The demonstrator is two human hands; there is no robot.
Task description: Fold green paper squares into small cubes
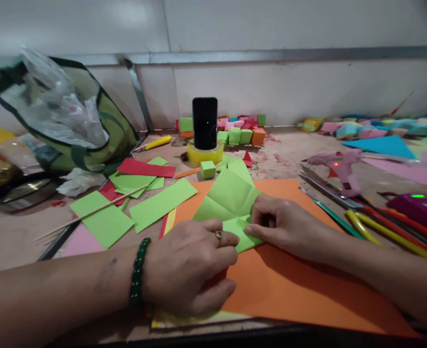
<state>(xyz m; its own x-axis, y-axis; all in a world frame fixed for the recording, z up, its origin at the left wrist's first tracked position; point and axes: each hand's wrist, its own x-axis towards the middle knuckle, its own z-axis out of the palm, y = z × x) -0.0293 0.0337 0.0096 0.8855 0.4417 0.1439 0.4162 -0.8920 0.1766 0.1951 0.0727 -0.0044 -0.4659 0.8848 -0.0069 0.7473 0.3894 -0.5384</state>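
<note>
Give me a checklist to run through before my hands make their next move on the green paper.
1. Left hand on the creased green paper: ok.
2. Right hand pinching that paper: ok.
3. Orange sheet beneath it: ok.
4. Glue gun away from both hands: ok, though its light is lit.
5. Loose green pieces stacked neatly: not ok, scattered.
6. Fold edges lined up: cannot tell, fingers cover them.

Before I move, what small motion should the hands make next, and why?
I'd likely press the small flap flat with the right hand, the left hand bracing the green sheet. The flap looks slightly raised beside the right hand, and the left hand's fingers rest on the sheet close to it.
</note>
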